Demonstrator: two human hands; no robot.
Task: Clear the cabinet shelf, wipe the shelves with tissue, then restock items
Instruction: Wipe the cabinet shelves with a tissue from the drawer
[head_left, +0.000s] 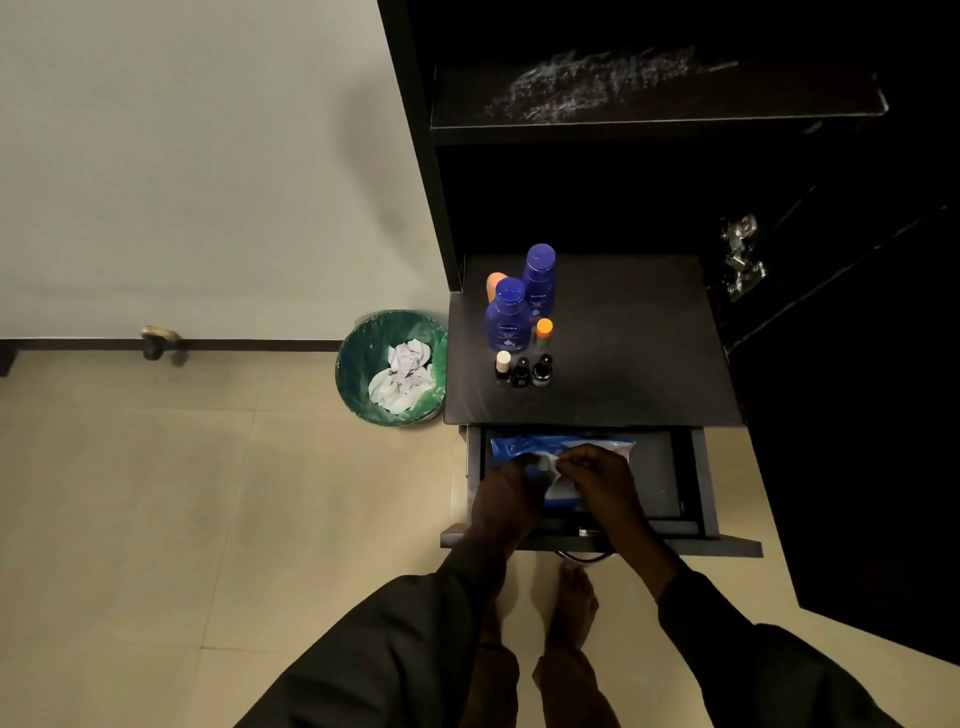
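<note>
Both my hands reach into an open dark drawer under the cabinet's lower shelf. My left hand presses on a blue tissue pack lying in the drawer. My right hand pinches a white tissue at the pack's opening. On the black lower shelf stand two blue lotion bottles, an orange-capped bottle, an orange item behind them, and three small bottles in a row. The upper shelf is bare, with a whitish smear of dust.
A green waste bin holding crumpled white tissues stands on the tiled floor left of the cabinet. The open cabinet door with metal hinges is on the right. My bare feet are below the drawer front.
</note>
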